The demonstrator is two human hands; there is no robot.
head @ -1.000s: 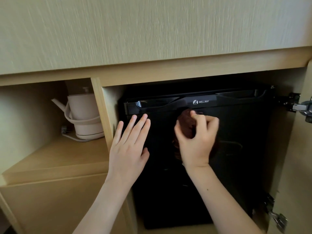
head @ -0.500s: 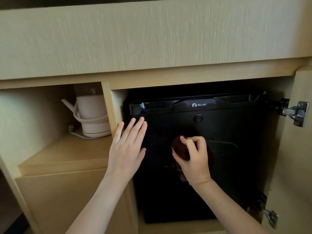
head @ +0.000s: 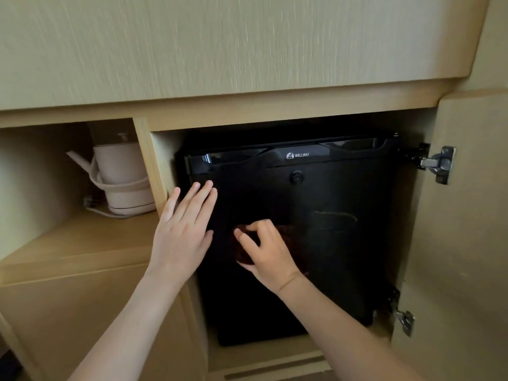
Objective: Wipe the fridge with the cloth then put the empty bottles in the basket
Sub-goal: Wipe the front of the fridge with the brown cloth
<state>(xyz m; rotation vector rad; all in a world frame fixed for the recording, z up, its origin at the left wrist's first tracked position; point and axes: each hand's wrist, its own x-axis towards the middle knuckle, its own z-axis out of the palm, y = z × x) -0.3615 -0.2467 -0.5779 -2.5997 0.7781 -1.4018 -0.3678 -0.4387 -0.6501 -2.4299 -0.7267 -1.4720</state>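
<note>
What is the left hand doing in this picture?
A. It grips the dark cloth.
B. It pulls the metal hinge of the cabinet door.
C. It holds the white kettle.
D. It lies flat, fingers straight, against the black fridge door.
D: the left hand lies flat with straight fingers against the fridge door, near its left edge; it is the right hand that grips the dark cloth.

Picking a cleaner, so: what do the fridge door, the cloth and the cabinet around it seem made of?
Fridge door: black, likely plastic or painted metal; its top strip is glossy with reflections. Cloth: dark brown soft fabric, bunched in the right hand. Cabinet: pale wood grain, matte, perhaps laminate or veneer.
</note>
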